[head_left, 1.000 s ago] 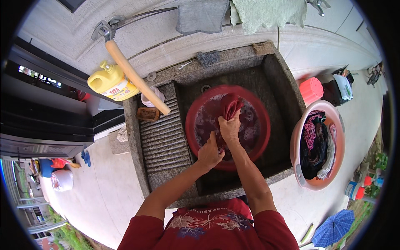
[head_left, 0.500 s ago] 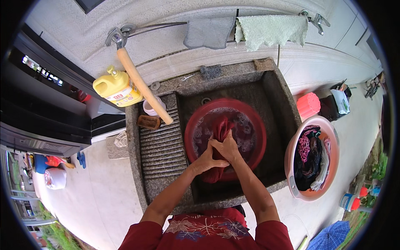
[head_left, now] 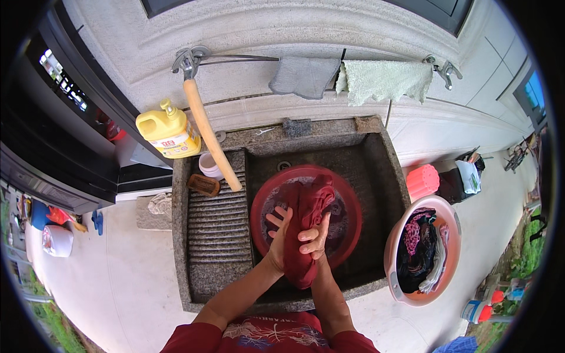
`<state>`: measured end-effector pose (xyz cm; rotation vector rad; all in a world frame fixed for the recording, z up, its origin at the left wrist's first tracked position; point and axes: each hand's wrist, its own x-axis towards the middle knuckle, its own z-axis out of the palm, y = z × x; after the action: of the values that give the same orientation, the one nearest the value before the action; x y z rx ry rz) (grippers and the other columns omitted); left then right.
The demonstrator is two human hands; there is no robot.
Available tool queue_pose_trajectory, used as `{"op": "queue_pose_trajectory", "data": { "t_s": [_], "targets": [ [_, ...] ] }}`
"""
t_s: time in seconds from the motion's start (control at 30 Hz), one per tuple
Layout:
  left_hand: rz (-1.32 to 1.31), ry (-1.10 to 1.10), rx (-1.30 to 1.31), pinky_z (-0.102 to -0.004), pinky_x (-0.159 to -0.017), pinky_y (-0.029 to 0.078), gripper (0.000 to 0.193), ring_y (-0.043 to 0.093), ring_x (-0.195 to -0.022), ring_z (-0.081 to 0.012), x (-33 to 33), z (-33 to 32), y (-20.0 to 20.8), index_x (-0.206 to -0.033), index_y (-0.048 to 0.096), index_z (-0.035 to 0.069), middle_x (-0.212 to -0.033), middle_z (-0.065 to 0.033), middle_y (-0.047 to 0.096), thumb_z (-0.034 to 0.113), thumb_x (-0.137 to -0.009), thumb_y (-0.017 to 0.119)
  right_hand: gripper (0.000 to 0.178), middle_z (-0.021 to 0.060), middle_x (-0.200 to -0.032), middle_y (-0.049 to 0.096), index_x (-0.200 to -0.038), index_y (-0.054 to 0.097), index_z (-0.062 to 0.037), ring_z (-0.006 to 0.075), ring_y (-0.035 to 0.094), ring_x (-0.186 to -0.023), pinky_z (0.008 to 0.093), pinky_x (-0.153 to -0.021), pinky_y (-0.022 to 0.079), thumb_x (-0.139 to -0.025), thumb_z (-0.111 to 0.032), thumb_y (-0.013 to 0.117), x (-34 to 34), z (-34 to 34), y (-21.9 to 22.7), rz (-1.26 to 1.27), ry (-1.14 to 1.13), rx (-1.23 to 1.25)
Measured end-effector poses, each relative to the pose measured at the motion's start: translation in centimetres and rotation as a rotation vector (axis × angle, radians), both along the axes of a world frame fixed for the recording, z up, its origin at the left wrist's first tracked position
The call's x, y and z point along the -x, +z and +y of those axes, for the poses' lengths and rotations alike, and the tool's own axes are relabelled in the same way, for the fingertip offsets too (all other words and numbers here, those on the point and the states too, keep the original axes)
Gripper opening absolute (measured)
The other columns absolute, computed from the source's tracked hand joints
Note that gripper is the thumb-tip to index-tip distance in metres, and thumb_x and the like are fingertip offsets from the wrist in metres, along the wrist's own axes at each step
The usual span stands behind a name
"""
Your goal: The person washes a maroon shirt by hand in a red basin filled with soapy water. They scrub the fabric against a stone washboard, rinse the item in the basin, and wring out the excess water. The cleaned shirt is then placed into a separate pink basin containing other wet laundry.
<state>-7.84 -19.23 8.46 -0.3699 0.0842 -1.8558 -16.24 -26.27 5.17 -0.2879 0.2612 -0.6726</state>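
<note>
A bunched dark red wet cloth [head_left: 307, 235] is held upright between my hands, above the near part of a red basin [head_left: 355, 220] of sudsy water. My right hand [head_left: 316, 238] wraps its fingers round the cloth's right side. Along the left side, my left hand [head_left: 279, 235] supports the bundle with its fingers partly spread; its thumb is hidden. The basin stands inside a dark stone sink [head_left: 382, 176]. At the sink's left is a ribbed stone washboard [head_left: 218, 235].
A tan hose [head_left: 206, 129] hangs from a tap over the washboard. Beside it are a wooden brush [head_left: 203, 185], a pale pink tub [head_left: 210, 166] and a yellow pump jug [head_left: 169, 132]. A pink basin [head_left: 393, 276] of clothes [head_left: 419, 253] stands right. Cloths [head_left: 385, 82] hang behind.
The red cloth has been raised toward me from over the basin. My hands have moved from close together on it to opposite sides, and my left fingers have spread. The view has shifted.
</note>
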Motion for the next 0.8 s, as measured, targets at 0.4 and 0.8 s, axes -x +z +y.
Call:
{"op": "queue_pose_trajectory", "data": {
  "t_s": [0.4, 0.8],
  "targets": [
    [-0.143, -0.068, -0.294, -0.0428, -0.071, 0.047, 0.053, 0.058, -0.067, -0.0211, -0.8, 1.7, 2.8, -0.124, 0.046, 0.013, -0.078, -0.003, 0.056, 0.056, -0.094, 0.038, 0.056, 0.0174, -0.112, 0.055, -0.112, 0.052, -0.0058, 0.0308, 0.055, -0.102, 0.0416, -0.089, 0.045, -0.085, -0.054, 0.057, -0.7, -2.1, 4.1, 0.063, -0.309, 0.431],
    [-2.207, 0.154, -0.396, -0.0343, -0.055, 0.051, 0.059, 0.065, -0.062, -0.027, 0.7, 1.4, -1.9, -0.11, 0.034, -0.007, -0.079, -0.0206, 0.062, 0.025, -0.079, 0.072, 0.03, -0.0017, -0.058, 0.047, -0.062, 0.05, -0.0031, 0.0087, 0.041, -0.057, 0.0269, -0.054, 0.036, -0.086, -0.02, 0.054, -2.4, -4.2, 2.4, 0.906, -0.067, 0.801]
  ]
}}
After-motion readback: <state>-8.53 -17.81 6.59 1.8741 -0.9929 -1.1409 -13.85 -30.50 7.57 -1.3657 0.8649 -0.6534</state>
